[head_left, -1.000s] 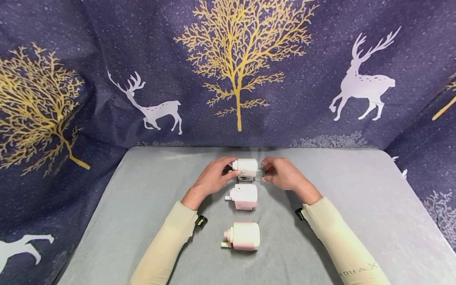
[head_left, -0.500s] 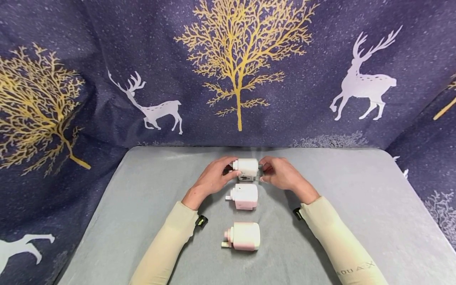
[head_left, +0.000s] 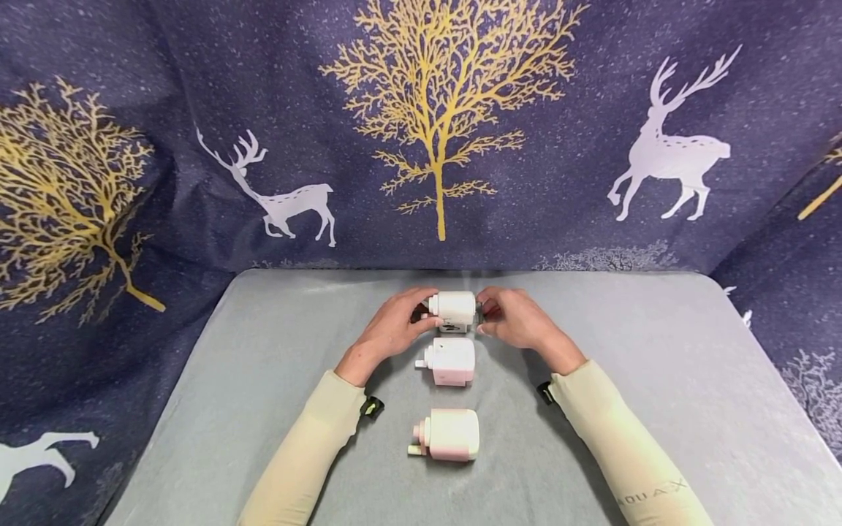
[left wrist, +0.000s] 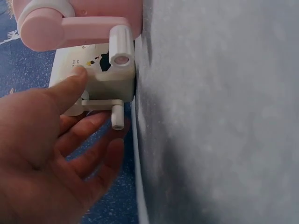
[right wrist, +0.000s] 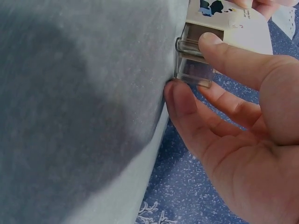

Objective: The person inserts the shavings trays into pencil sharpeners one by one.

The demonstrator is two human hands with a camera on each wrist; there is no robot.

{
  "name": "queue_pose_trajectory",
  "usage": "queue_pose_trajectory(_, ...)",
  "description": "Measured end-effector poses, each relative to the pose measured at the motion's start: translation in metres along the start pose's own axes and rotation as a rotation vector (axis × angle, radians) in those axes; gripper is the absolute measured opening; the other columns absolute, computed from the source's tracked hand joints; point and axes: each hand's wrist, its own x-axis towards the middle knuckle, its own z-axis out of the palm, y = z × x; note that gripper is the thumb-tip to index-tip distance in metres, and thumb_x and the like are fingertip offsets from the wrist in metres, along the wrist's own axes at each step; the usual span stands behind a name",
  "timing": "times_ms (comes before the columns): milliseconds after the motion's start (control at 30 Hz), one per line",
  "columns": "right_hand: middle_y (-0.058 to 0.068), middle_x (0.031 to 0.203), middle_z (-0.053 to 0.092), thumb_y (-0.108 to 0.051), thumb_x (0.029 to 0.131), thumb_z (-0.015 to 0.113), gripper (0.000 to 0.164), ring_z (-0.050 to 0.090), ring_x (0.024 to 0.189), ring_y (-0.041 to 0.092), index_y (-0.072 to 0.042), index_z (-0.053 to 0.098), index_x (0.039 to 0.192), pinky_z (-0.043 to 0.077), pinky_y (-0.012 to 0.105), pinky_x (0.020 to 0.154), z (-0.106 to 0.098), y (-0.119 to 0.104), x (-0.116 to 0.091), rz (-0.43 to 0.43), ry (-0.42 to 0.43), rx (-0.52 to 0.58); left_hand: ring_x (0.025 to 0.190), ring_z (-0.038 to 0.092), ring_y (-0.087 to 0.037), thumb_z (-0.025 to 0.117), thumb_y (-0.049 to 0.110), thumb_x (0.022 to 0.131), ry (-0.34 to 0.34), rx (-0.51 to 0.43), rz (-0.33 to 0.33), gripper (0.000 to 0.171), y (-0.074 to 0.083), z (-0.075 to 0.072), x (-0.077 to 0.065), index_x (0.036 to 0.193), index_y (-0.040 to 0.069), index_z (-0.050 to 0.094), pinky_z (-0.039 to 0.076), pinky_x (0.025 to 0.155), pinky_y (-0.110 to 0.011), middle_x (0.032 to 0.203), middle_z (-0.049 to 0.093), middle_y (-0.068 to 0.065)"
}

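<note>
At the far left and across the back, a dark blue cloth [head_left: 99, 307] printed with gold trees and pale deer is hanging behind a table [head_left: 217, 380] covered in a soft, felt-like grey sheet.

The person's left hand [head_left: 393, 329] is curling round the left end of the far sharpener [head_left: 455, 310], a small white, rounded plastic box lying on the table's far middle. In the left wrist view the thumb [left wrist: 65, 91] is pressing on the box's smooth white side, just above its thin white crank handle [left wrist: 100, 106], which ends in a short round knob; the other fingers are lying loosely below it.

The far sharpener's long axis is running left to right, crank end pointing left, drawer end pointing right.

Just nearer the person, the middle sharpener [head_left: 449, 361], white on top and pink below, is lying the same way, its crank stub pointing left. Nearer again, well apart from both hands, the near sharpener [head_left: 449, 435] is lying likewise, blocky with rounded corners.

The right hand [head_left: 520, 325] is gripping the far sharpener's right end. In the right wrist view its thumb and fingertips [right wrist: 182, 100] are pinching a clear, glossy plastic drawer [right wrist: 194, 70] sitting in the box's end, against the grey sheet.
</note>
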Motion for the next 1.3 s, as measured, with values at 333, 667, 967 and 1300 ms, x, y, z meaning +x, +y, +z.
queue_pose_trajectory(333,0.011,0.094,0.070,-0.009,0.073,0.082,0.039,0.067,0.087,0.023,-0.003,0.064,0.107,0.054,0.038,0.081,0.001,-0.003,0.002,-0.005,0.006,-0.005,0.098,0.061,-0.013,0.068,0.038,0.091,0.000,0.007,0.010,0.053,0.000,0.000,0.001,0.139,0.021,0.053,0.050,0.081,-0.028,0.122,0.059,0.006)
queue_pose_trajectory(667,0.007,0.092,0.071,-0.010,0.072,0.083,0.035,0.067,0.085,0.021,-0.006,0.065,0.102,0.054,0.038,0.081,0.004,-0.005,0.004,-0.008,0.018,-0.007,0.098,0.061,-0.014,0.068,0.037,0.090,0.003,0.004,0.024,0.052,-0.002,0.001,0.002,0.137,0.021,0.054,0.050,0.080,-0.029,0.121,0.059,0.006)
queue_pose_trajectory(967,0.003,0.088,0.071,-0.012,0.070,0.084,0.031,0.068,0.083,0.020,-0.008,0.067,0.095,0.053,0.038,0.080,0.007,-0.006,0.007,-0.018,0.025,-0.011,0.097,0.061,-0.013,0.069,0.035,0.091,0.017,0.011,0.048,0.049,-0.001,0.002,0.002,0.135,0.019,0.056,0.050,0.081,-0.029,0.121,0.060,0.005)
queue_pose_trajectory(1300,0.001,0.087,0.071,-0.011,0.069,0.084,0.031,0.067,0.080,0.016,-0.007,0.067,0.095,0.054,0.035,0.077,0.011,-0.008,0.012,0.023,0.010,0.002,0.096,0.060,-0.012,0.069,0.034,0.090,0.024,-0.001,0.046,0.049,-0.001,0.003,0.002,0.135,0.019,0.056,0.050,0.081,-0.029,0.120,0.060,0.005)
